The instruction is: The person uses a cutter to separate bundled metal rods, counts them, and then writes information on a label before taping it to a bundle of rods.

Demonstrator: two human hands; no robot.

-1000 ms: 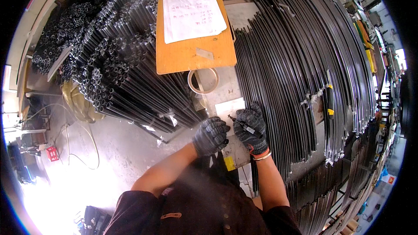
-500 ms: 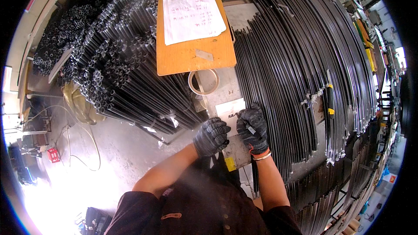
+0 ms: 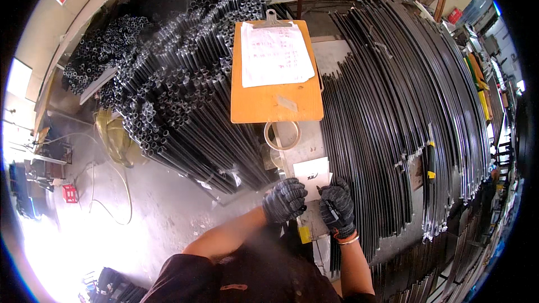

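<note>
My right hand (image 3: pixel 338 209), in a dark grey knit glove, is closed around a dark pen (image 3: pixel 333 210). It lies against the right side of a small white card (image 3: pixel 311 170) with dark handwriting on it. On the card's left is my left hand (image 3: pixel 284 200), gloved alike, its fingers curled. A small black thing shows at the lower edge of that hand, too small to name. Beyond the card stands a roll of tape (image 3: pixel 283 147), and past it a wooden clipboard (image 3: pixel 277 106) holds handwritten white sheets (image 3: pixel 276 59).
Bundled black metal tubes (image 3: pixel 191 129) fill the left. Long dark rods (image 3: pixel 376 134) lie in rows on the right, with a black-and-yellow tool (image 3: pixel 431 160) on them. A yellow sticker (image 3: pixel 305 234) sits near my body. A red crate (image 3: pixel 69 193) stands on the floor.
The view has shifted, so the clipboard, tape and card appear lower and further right. My right hand has turned around the pen and slid down beside the card. My left hand stays beside the card.
</note>
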